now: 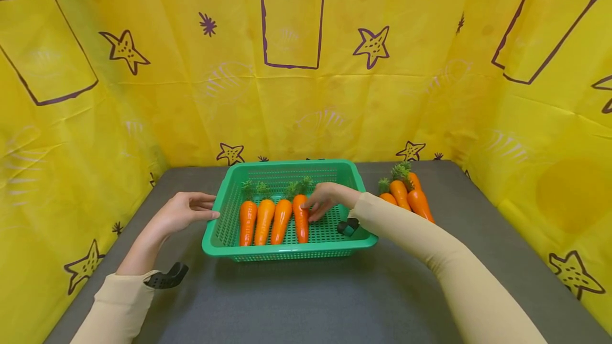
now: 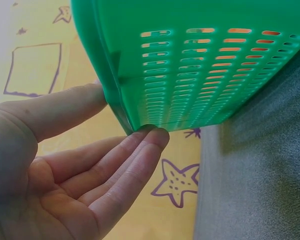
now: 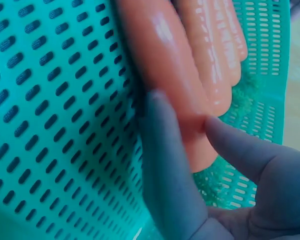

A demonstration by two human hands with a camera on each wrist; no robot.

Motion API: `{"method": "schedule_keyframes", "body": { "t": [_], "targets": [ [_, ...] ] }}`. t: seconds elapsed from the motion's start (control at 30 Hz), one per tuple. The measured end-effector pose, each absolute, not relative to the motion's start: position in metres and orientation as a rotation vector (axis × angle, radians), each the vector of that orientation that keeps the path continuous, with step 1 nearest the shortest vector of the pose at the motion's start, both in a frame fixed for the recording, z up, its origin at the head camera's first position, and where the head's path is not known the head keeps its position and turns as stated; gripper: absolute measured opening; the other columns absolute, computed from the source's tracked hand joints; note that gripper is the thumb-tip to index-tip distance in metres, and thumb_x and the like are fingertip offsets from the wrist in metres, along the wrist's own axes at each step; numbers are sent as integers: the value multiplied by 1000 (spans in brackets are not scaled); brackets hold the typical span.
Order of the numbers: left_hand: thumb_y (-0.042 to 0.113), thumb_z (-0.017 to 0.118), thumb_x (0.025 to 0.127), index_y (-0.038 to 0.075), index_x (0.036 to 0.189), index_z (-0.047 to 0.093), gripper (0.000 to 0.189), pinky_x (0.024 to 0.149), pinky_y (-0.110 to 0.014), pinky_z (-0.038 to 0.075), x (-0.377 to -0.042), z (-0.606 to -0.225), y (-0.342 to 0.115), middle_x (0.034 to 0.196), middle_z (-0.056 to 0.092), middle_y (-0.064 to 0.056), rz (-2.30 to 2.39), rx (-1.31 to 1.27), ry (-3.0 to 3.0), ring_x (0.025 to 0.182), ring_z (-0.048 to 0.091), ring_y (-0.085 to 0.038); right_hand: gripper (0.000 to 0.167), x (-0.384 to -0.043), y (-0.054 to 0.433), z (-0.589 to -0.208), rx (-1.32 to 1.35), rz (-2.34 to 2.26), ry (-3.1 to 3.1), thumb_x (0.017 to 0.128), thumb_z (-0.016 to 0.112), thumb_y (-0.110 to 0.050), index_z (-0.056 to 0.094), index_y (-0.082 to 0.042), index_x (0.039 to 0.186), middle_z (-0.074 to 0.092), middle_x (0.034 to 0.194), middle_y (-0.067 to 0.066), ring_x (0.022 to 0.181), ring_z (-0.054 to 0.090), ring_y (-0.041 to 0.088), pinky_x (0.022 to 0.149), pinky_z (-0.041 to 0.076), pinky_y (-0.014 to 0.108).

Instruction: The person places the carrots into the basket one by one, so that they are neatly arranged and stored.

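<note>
A green plastic basket (image 1: 291, 248) with slotted walls stands on the grey table. Four glossy orange carrots with feathery green tops lie side by side in it, tops toward the far wall. My right hand (image 1: 327, 199) reaches inside and pinches the rightmost carrot (image 1: 300, 219) near its top. The right wrist view shows the thumb on one side of this carrot (image 3: 165, 65) and the fingers on the other. At the basket's left rim is my left hand (image 1: 184, 211), its thumb on the edge and fingertips under it, as the left wrist view shows.
To the right of the basket, several more carrots (image 1: 400, 194) lie in a bunch on the table (image 1: 306, 301), partly behind my right sleeve. Yellow cloth (image 1: 296, 115) with dark star drawings stands around the table's back and sides.
</note>
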State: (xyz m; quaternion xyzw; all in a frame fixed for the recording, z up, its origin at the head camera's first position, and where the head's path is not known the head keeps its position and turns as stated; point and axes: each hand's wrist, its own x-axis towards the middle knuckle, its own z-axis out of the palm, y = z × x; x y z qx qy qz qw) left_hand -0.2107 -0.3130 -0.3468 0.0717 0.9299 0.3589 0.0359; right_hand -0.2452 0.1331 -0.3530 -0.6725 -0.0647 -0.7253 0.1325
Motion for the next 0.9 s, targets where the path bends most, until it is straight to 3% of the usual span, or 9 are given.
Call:
{"method": "schedule_keyframes", "body": {
  "t": [0.07,0.2,0.27,0.37,0.77,0.9],
  "targets": [
    [38,73,82,-2,130,55,65,87,-50,51,-211,-347,-313,115,66,-20,1104,225,2857,106,63,-33,28,-246,134,-355,-1934,-2118,-186,90,60,-7,50,9,111,43,88,18,77,41,26,81,44,35],
    [38,73,82,-3,130,54,65,87,-50,51,-211,-347,-313,115,66,-20,1105,226,2860,105,64,-33,13,-234,136,-354,-1756,-2265,-88,98,41,-7,45,5,102,38,78,13,65,35,22,65,34,29],
    [37,73,82,-3,130,54,65,87,-50,51,-211,-347,-313,114,66,-20,1105,225,2861,105,64,-33,14,-230,137,-352,-1672,-2313,-63,99,33,-8,42,1,93,36,72,10,60,32,21,58,24,27],
    [37,73,82,-3,130,54,65,87,-50,51,-210,-347,-312,114,66,-20,1108,223,2864,105,64,-34,18,-230,137,-351,-1641,-2331,-52,100,30,-8,39,-2,85,33,68,8,57,31,21,55,19,26],
    [37,72,83,-3,130,55,64,87,-50,51,-210,-347,-312,113,67,-19,1088,224,2876,104,64,-33,14,-234,139,-353,-1662,-2336,-20,99,32,-7,40,-1,89,34,70,9,58,31,20,56,18,25],
    [38,71,84,-3,130,54,64,88,-51,50,-209,-347,-311,114,67,-20,1077,224,2872,105,64,-34,16,-240,145,-355,-1730,-2287,56,101,36,-9,46,4,103,35,76,13,65,35,24,66,34,29]
  ]
}}
